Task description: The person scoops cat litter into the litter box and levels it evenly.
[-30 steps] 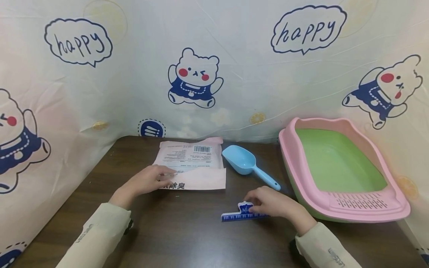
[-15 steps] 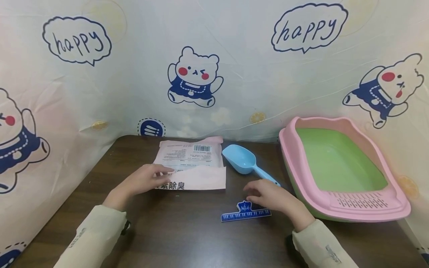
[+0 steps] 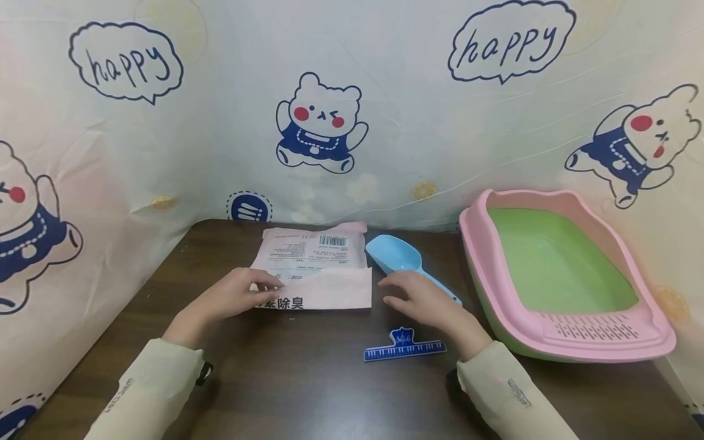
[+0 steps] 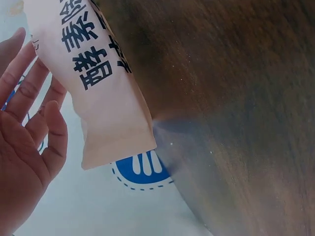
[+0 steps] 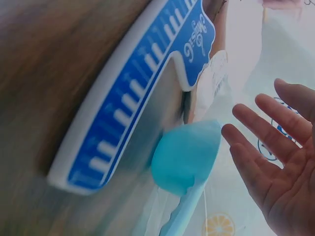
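Observation:
A pale pink plastic bag [image 3: 313, 250] with printed text and a barcode lies at the table's back, its near end folded over. My left hand [image 3: 228, 294] is at the bag's left side, fingertips overlapping the folded part. In the left wrist view, those fingers [image 4: 32, 88] are spread beside the bag [image 4: 106, 108]. My right hand [image 3: 429, 299] hovers empty between bag and litter box, fingers loosely extended, partly covering the light blue scoop [image 3: 395, 252]. Nearer the front lies a blue clip [image 3: 404, 350] with a piano-key pattern, also large in the right wrist view.
On the right stands a pink and green cat litter box [image 3: 596, 351] with a slotted front rim. A patterned cloth [image 3: 385, 153] hangs behind and beside the dark wooden table [image 3: 308, 385].
My right hand has let go of the clip and moved up and left toward the bag, leaving the clip on the table. My left hand has shifted only slightly beside the bag.

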Demonstrator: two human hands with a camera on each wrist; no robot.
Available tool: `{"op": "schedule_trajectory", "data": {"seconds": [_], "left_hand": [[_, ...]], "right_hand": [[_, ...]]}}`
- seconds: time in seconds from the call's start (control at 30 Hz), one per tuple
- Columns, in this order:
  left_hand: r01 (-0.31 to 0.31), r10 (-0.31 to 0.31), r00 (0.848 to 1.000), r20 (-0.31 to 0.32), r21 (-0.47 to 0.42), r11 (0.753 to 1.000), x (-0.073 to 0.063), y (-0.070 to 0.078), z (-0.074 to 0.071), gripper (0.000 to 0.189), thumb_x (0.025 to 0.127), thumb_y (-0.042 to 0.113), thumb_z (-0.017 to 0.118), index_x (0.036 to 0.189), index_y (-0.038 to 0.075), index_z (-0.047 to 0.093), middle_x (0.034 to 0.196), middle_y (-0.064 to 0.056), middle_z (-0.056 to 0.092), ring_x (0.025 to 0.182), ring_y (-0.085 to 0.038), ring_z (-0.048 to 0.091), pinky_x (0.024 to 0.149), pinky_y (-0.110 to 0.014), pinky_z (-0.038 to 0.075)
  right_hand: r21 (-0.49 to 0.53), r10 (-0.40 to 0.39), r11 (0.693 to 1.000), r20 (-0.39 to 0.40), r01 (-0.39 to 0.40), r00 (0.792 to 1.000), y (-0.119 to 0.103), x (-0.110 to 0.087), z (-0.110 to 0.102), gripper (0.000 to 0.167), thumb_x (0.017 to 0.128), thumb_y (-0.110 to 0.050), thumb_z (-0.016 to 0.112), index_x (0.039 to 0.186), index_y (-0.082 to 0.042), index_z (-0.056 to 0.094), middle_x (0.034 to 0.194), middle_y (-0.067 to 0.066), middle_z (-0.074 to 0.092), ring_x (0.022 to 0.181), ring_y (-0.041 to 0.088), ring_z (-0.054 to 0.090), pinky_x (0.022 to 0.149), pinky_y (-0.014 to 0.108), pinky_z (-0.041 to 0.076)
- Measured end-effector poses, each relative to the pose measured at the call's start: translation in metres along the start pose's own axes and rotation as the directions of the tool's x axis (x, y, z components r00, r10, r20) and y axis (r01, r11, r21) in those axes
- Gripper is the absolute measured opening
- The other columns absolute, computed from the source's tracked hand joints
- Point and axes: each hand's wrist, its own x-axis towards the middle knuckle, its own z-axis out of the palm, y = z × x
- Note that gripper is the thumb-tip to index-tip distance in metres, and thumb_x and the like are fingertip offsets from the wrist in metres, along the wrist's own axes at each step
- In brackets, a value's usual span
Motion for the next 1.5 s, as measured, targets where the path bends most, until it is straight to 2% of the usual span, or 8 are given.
{"op": "schedule_trajectory", "data": {"seconds": [0.17,0.4,0.57,0.87,0.97,1.1,1.3,1.5], "left_hand": [[-0.037,0.037,0.999,-0.001,-0.021,0.999,0.003,0.001,0.0,0.011,0.088,0.02,0.075,0.098,0.02,0.079,0.098,0.004,0.074,0.088,-0.015,0.061,0.083,-0.039,0.052],[-0.035,0.037,0.998,0.047,-0.047,0.998,0.003,0.006,0.0,0.004,0.088,0.022,0.074,0.087,0.02,0.078,0.084,0.008,0.07,0.086,-0.016,0.06,0.074,-0.03,0.047],[-0.038,0.045,0.995,0.085,-0.075,0.996,0.003,0.007,0.001,0.004,0.088,0.02,0.075,0.086,0.018,0.078,0.085,0.007,0.07,0.087,-0.016,0.059,0.073,-0.027,0.046],[-0.054,0.064,0.992,0.113,-0.091,0.994,0.003,0.007,0.003,0.004,0.088,0.018,0.075,0.087,0.016,0.078,0.088,0.007,0.072,0.089,-0.017,0.06,0.079,-0.034,0.048],[-0.056,0.066,0.992,0.107,-0.095,0.994,0.004,0.008,0.003,0.004,0.088,0.018,0.075,0.089,0.017,0.078,0.09,0.007,0.072,0.09,-0.017,0.06,0.08,-0.036,0.049],[-0.071,0.081,0.992,0.094,-0.101,0.992,0.008,0.011,0.004,0.007,0.088,0.021,0.075,0.094,0.021,0.078,0.092,0.007,0.072,0.087,-0.016,0.061,0.075,-0.03,0.05],[-0.102,0.106,0.994,0.039,-0.101,0.99,0.011,0.016,0.011,0.02,0.092,0.024,0.071,0.11,0.019,0.076,0.104,0.002,0.073,0.089,-0.014,0.062,0.075,-0.027,0.052],[-0.137,0.137,0.991,-0.006,-0.071,0.988,0.014,0.021,0.015,0.024,0.093,0.019,0.068,0.117,0.016,0.073,0.106,-0.001,0.073,0.089,-0.013,0.062,0.073,-0.024,0.054]], "right_hand": [[0.007,-0.003,1.0,-0.014,0.003,1.0,-0.002,0.008,0.0,0.038,0.095,-0.021,0.067,0.131,-0.009,0.063,0.132,0.008,0.066,0.127,0.028,0.058,0.108,0.049,0.045],[0.027,-0.013,1.0,-0.011,0.014,1.0,-0.004,0.016,0.003,0.047,0.096,-0.025,0.066,0.139,-0.012,0.057,0.146,0.008,0.055,0.14,0.03,0.046,0.113,0.05,0.04],[0.034,0.011,0.999,-0.001,-0.011,1.0,-0.005,0.023,0.008,0.044,0.095,-0.027,0.066,0.137,-0.015,0.059,0.144,0.004,0.057,0.14,0.026,0.047,0.114,0.047,0.039],[0.057,0.037,0.998,0.024,-0.038,0.999,-0.008,0.032,0.016,0.037,0.095,-0.028,0.066,0.131,-0.018,0.065,0.139,0.003,0.06,0.134,0.025,0.051,0.113,0.046,0.04],[0.069,0.008,0.998,0.012,-0.008,1.0,-0.008,0.032,0.018,0.03,0.094,-0.026,0.068,0.123,-0.018,0.069,0.129,0.001,0.065,0.123,0.022,0.057,0.11,0.043,0.045],[0.109,-0.043,0.993,0.026,0.04,0.999,-0.008,0.031,0.02,0.02,0.093,-0.023,0.069,0.112,-0.016,0.07,0.115,0.0,0.068,0.11,0.022,0.061,0.102,0.04,0.051],[0.081,-0.067,0.995,0.086,0.06,0.994,-0.01,0.028,0.022,0.016,0.093,-0.019,0.07,0.108,-0.017,0.07,0.116,-0.001,0.067,0.107,0.02,0.06,0.098,0.037,0.053],[0.026,-0.03,0.999,0.078,0.028,0.996,-0.016,0.028,0.022,0.016,0.093,-0.02,0.07,0.109,-0.019,0.071,0.117,-0.003,0.068,0.108,0.015,0.057,0.103,0.038,0.051]]}}
